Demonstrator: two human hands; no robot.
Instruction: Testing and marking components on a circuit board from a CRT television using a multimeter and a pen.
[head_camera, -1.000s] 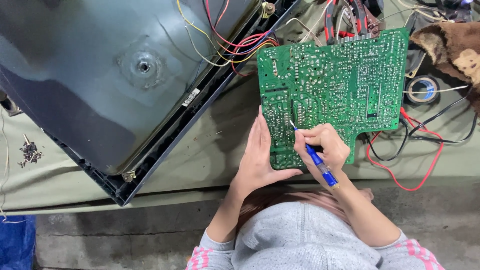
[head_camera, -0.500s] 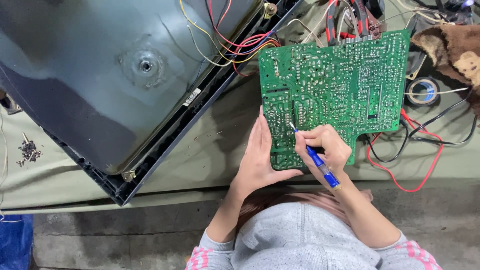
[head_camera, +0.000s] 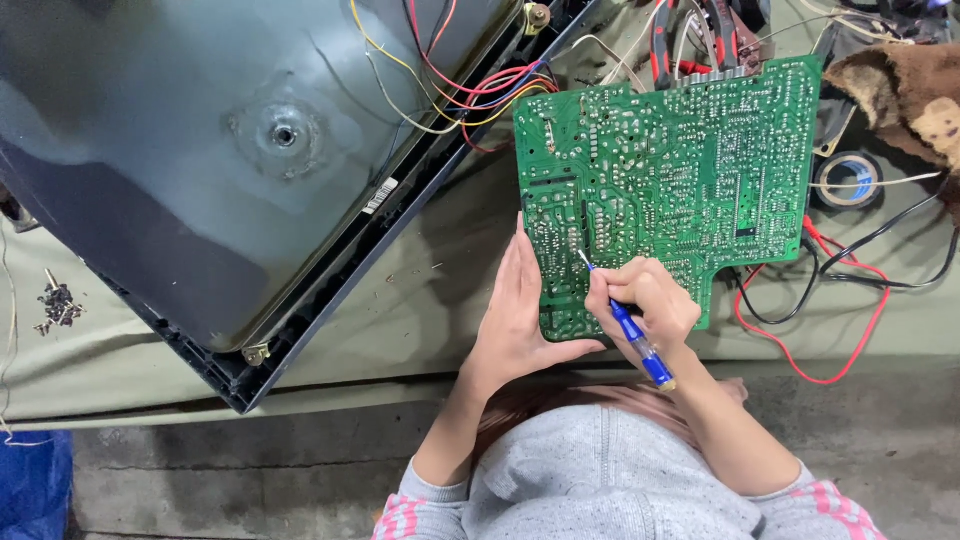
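Observation:
A green circuit board (head_camera: 690, 180) lies solder side up on the olive cloth. My left hand (head_camera: 520, 315) grips the board's lower left edge, fingers flat along its side. My right hand (head_camera: 645, 300) holds a blue-handled tool (head_camera: 635, 335) like a pen, its thin metal tip touching the board near the lower left. Red, yellow and white wires (head_camera: 470, 85) run from the board's top to a large dark picture tube (head_camera: 230, 150) in its frame at the left.
A roll of dark tape (head_camera: 848, 178) and red and black leads (head_camera: 840, 290) lie right of the board. A brown rag (head_camera: 905, 90) sits at the top right. Several small screws (head_camera: 55, 305) lie at the far left. Bare concrete floor (head_camera: 250, 480) runs below.
The view has shifted very slightly. Both hands and the tool stay where they were on the board.

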